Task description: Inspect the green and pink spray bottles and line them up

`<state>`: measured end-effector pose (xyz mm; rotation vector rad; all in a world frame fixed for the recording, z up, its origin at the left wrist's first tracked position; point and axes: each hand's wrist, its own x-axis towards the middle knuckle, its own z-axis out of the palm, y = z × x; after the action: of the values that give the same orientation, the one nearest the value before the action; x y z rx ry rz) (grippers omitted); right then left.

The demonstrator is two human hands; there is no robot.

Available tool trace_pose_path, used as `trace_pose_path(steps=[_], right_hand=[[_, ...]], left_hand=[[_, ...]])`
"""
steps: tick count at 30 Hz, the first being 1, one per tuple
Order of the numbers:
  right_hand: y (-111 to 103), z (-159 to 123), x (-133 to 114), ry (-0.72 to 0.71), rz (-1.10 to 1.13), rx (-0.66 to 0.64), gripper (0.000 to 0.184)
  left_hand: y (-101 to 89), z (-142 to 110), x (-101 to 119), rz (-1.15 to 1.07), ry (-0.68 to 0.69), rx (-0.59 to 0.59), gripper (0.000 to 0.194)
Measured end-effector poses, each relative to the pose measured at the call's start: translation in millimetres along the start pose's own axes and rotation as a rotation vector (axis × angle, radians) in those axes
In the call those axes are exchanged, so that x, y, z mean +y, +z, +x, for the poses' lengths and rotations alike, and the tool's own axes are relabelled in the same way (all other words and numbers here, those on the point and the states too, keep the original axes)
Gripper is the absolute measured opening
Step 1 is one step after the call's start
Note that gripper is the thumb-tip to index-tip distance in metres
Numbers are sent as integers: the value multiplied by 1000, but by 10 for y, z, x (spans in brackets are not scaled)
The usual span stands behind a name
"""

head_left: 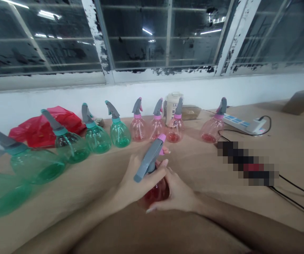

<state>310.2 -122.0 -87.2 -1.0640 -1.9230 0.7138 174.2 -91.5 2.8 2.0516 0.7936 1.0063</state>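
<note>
A pink spray bottle (154, 192) with a grey trigger head and pink nozzle stands before me at the near middle of the table. Around the neck, just under the spray head, my left hand (138, 174) is closed. My right hand (179, 188) wraps the round body from the right side, thumb low at the front. The hands hide much of the bottle. Beyond it stand several more pink spray bottles (175, 135), with one set apart at the right (211, 129). Green spray bottles (97, 139) curve along the left side.
Behind the green bottles lies a red plastic bag (48, 127). A white cup (171, 106) stands by the wall. To the right are a power strip (243, 123) with a black cable, a pixelated dark object (244, 162) and a cardboard piece (301, 101). Windows line the wall.
</note>
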Motion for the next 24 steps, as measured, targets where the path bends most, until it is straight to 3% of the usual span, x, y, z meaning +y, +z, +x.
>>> trace_pose_path(steps=[4, 7, 11, 16, 24], right_hand=[[-9, 16, -30, -10, 24, 9, 102], [-11, 21, -38, 4, 23, 6, 97], [-18, 20, -35, -23, 27, 4, 100], [-18, 1, -1, 30, 31, 20, 98], [-27, 13, -20, 17, 70, -3, 101]], left_hand=[[0, 15, 12, 78, 50, 10, 4], [-11, 24, 19, 127, 46, -5, 10], [-16, 40, 25, 78, 25, -7, 6], [8, 3, -19, 37, -48, -16, 25], [33, -11, -86, 21, -12, 8, 26]])
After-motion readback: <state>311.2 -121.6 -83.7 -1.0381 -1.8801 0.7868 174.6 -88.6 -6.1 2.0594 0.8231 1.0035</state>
